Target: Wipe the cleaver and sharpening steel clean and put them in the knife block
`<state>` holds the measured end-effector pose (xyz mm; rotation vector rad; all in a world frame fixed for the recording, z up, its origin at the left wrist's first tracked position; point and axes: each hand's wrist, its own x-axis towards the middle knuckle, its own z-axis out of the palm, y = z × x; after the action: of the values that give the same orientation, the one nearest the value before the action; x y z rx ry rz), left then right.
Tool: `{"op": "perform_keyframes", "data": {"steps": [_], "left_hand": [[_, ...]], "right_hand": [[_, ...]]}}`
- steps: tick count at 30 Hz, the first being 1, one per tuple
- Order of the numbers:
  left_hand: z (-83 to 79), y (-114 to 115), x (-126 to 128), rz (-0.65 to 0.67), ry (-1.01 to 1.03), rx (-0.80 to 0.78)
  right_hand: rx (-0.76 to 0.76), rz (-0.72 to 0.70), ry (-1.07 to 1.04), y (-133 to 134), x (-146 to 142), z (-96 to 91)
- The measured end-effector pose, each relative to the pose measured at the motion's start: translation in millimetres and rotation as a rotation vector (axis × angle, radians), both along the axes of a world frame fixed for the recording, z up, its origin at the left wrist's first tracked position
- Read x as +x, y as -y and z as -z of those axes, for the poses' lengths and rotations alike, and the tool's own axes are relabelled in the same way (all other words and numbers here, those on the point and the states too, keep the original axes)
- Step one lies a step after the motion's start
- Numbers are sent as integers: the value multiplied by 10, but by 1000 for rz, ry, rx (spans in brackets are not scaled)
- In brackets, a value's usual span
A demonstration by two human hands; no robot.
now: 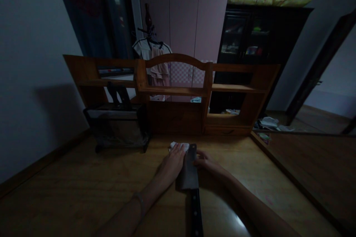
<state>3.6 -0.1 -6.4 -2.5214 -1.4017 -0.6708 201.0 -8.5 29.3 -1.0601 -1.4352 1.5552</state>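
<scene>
A cleaver (190, 172) with a broad metal blade and a black riveted handle lies in front of me, its handle towards me. My left hand (174, 162) presses a crumpled white cloth (173, 144) against the blade's left side near the far end; the cloth could also be tissue. Part of it is hidden under the fingers. On the other side, my right hand (207, 163) grips the blade's right edge with thumb and fingers. Nothing touches the handle.
A knife block (118, 127) with black-handled knives stands at the left on the wooden tabletop (125, 189). Behind it, a wooden shelf unit (175, 118) spans the far edge. A raised rim (289, 181) borders the table's right side.
</scene>
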Motion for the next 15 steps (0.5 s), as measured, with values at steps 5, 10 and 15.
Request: {"op": "perform_keyframes", "data": {"steps": [5,10,15], "left_hand": [[-76,30,8,-37,101,-85],[-116,45,94,-5,260,-147],[-156,88,120,58,277,-174]], "right_hand": [[32,-29,-34,-33,14,66],[-21,16,-28,-41,-6,59],[-10,13,-69,-39,-9,60]]}}
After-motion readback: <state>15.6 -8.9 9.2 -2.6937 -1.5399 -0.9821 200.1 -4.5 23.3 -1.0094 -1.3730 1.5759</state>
